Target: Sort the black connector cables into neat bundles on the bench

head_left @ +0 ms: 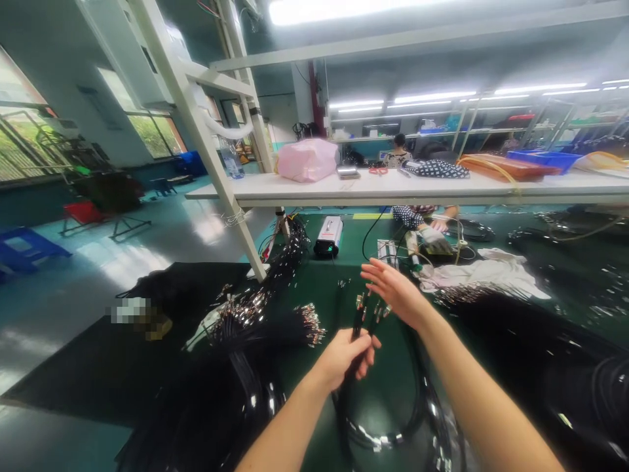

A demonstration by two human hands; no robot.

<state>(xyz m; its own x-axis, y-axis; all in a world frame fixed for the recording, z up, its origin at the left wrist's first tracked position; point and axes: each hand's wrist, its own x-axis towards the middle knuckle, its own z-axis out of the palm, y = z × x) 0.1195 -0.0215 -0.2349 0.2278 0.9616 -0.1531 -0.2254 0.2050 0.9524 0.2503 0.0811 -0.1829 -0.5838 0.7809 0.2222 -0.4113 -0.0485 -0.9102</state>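
My left hand [350, 357] is closed around a small bunch of black cables [360, 322] just below their metal-tipped ends, which point up and away from me. Above and to the right of those tips is my right hand [393, 288], its fingers stretched out and nothing visible in it. The held cables loop down over the green bench mat [388, 390] toward me. To the left of my left hand lies a thick bundle of black cables [280, 328] with bright metal ends.
A silver-and-black box with a green display [328, 237] stands beyond my hands. Across the bench, a co-worker's gloved hand [435, 240] is beside a white cloth [486, 272]. More black cables [521, 347] cover the right side. A white shelf [304, 190] spans overhead, carrying a pink bag [308, 159].
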